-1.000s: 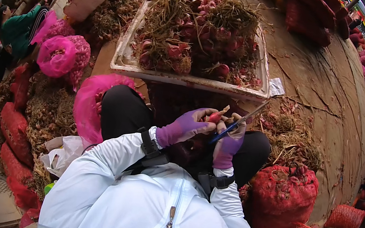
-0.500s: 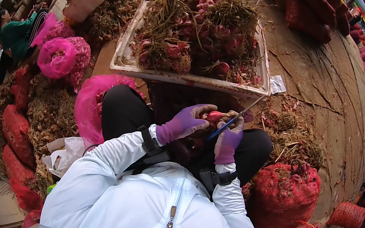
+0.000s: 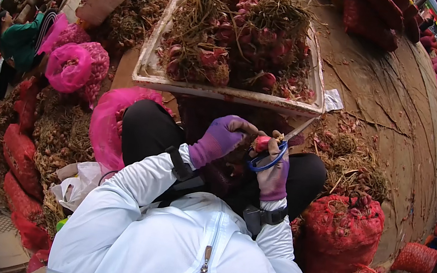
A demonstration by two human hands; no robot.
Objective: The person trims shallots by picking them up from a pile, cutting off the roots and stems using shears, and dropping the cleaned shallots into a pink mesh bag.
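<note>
My right hand, in a purple and grey glove, is closed on blue-handled scissors. The handle loops round the fingers and the pale blade points up and right. A reddish-pink shallot sits at the same hand's thumb and fingertips. Just left of it my left hand, gloved alike, has its fingers curled in a pinch; whatever lies between them is hidden. Ahead of my knees, a white foam tray holds heaped shallots with dry stems and roots.
Dry trimmings lie to the right, beside full red mesh sacks. At my left knee is a pink mesh bag, with a white plastic bag behind it. A person in green sits at far left.
My left hand has drawn slightly back and left from the shallot, its fingers curling. The shallot now rests at my right hand, which has turned so the blue handle loop shows.
</note>
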